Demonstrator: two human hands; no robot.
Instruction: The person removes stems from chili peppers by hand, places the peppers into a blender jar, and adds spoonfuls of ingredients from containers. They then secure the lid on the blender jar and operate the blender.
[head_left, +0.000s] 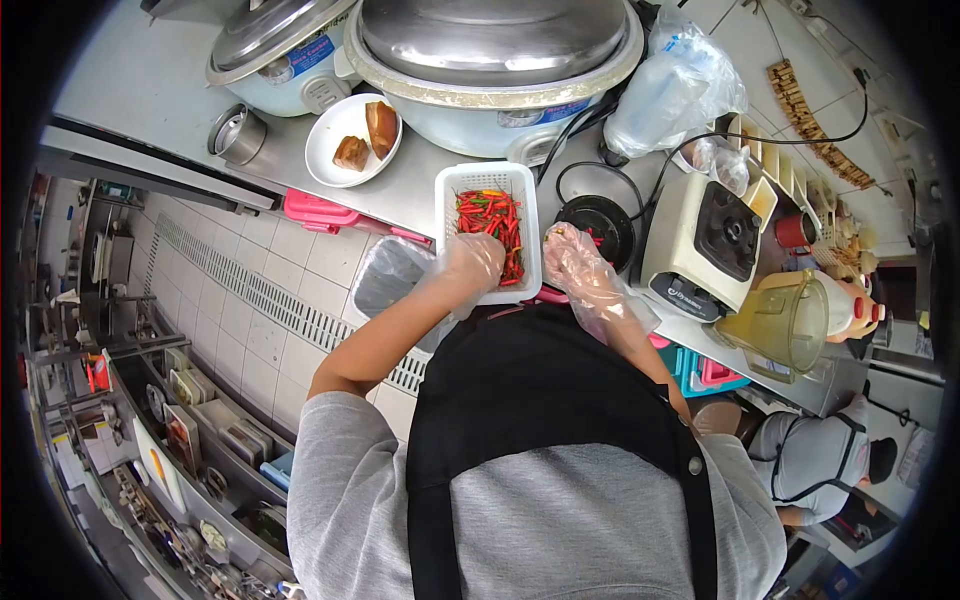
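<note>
Red chili peppers [490, 215], a few of them green or orange, lie in a white plastic basket [443, 195] in front of my body. My left hand [475, 262], in a clear plastic glove, is at the basket's near left side with its fingers curled against the chilies. What it grips is hidden. Just right of the basket is my right hand [574, 254], also gloved, with its fingers drawn together; small greenish bits show at the fingertips. Beside it sits a black bowl [615, 222] with some red pieces inside, partly covered by this hand.
Behind the basket stand a large rice cooker [455, 110] and a white plate [318, 150] with two brown chunks. On the right are a blender base [700, 245], its jug [785, 320] and a looping black cable. A plastic-lined bin [385, 275] stands at left. Another person [815, 450] works at far right.
</note>
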